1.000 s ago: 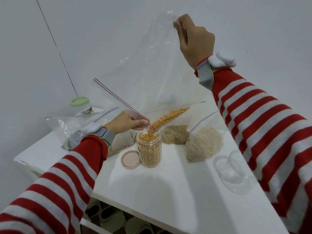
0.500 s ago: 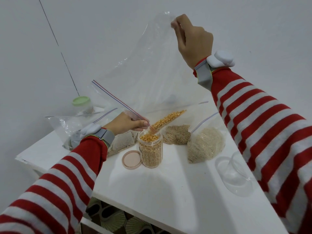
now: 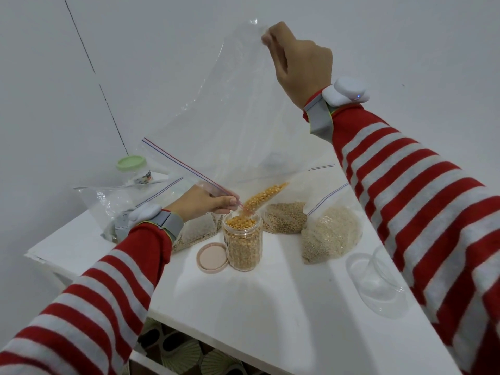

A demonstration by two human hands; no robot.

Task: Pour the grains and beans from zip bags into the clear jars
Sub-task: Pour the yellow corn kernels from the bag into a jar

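My right hand [image 3: 300, 59] pinches the bottom corner of a large clear zip bag [image 3: 230, 115] and holds it high. My left hand [image 3: 201, 203] pinches the bag's zip edge just above a clear jar [image 3: 242, 243]. Yellow split beans [image 3: 263, 197] slide down the bag's lower corner into the jar, which is nearly full. The jar's pink lid [image 3: 211, 257] lies flat to its left.
On the white table [image 3: 284, 315] lie a bag of tan beans [image 3: 285, 217], a bag of pale grain [image 3: 330, 235], another bag [image 3: 197, 231] behind my left wrist, and an empty zip bag [image 3: 108, 201]. A green-lidded jar [image 3: 134, 169] stands far left. An empty clear jar [image 3: 376, 277] lies at right.
Fewer yellow beans are left in the bag's corner and the jar has filled a little more. Both hands keep their hold in nearly the same place.
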